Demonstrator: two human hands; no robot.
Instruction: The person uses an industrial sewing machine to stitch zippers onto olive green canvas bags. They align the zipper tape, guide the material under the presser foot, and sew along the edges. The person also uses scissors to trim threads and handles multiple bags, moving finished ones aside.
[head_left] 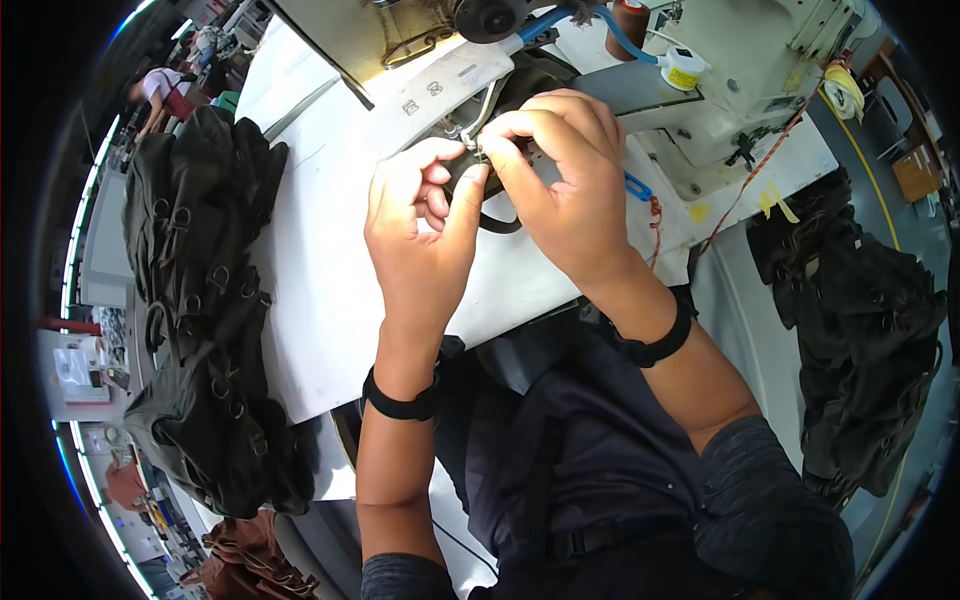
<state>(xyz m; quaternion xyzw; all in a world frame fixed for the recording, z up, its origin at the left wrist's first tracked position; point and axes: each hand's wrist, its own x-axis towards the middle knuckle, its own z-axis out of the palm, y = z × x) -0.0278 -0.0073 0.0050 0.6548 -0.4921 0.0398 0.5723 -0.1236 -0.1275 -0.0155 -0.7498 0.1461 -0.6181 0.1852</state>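
Both my hands meet at the needle area of a sewing machine [800, 60], above its white table [330, 260]. My right hand [565, 170] pinches thumb and forefinger together beside the needle, on what looks like a thin thread [482, 157]. From the left, my left hand [422, 205] comes close, its fingers curled and its thumb tip just under the right fingertips. Whatever sits between the left fingers is too small to make out. Under the hands lies a dark piece with a curved strap [500, 224], mostly hidden by them.
Dark bags with metal rings [200, 290] are heaped along the table's left edge. More dark bags [865, 340] hang at the right. A brown thread cone [627, 28], a blue hose [625, 35] and a small white-and-yellow container [683, 68] are behind the hands. Another person [160, 92] stands far left.
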